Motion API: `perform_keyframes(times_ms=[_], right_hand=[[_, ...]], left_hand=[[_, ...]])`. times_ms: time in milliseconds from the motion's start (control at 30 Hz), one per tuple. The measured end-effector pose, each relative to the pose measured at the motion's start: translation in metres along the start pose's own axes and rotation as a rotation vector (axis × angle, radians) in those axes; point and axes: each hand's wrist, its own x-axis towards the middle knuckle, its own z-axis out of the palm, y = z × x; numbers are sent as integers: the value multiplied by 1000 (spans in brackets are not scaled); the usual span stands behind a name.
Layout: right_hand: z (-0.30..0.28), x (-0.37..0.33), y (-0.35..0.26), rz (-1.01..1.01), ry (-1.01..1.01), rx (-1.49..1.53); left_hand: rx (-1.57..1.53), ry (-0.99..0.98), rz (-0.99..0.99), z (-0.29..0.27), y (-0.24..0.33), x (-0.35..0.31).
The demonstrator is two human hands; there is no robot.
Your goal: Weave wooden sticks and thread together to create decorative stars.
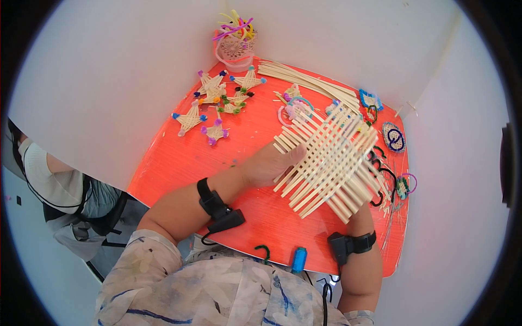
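Note:
A woven mat of pale flat strips, its loose ends sticking out all round, is held tilted above the table. On its left edge my left hand is closed, the thumb lying over the strips and the fingers behind them. From the right, my right hand reaches up to the lower right edge. Strips cover most of this hand and hide its fingers, but it appears to grip the mat there. The strips near it are smeared by motion.
Several woven stars with coloured tips lie at the back left on the red table. Behind them stands a pink basket of pipe cleaners. Loose strips line the back edge. A blue thread spool stands at the front.

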Motion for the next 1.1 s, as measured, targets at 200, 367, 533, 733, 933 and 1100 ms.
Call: perform_keyframes(times_ms=[200, 367, 533, 733, 933, 1100], right_hand=[[36, -13, 19, -165, -42, -50], [43, -7, -20, 58, -230, -5], [50, -7, -30, 18, -308, -178], [60, -12, -35, -96, -392, -92], [59, -13, -42, -113, -379, -43], [55, -13, -46, -103, -348, -31]], left_hand=[[-306, 240, 118, 21, -8, 15], [-330, 423, 141, 13, -9, 13], [-228, 669, 174, 0, -23, 20], [-259, 732, 303, -6, -28, 30], [-201, 711, 209, -11, -26, 22], [-249, 798, 289, -5, -19, 30]])
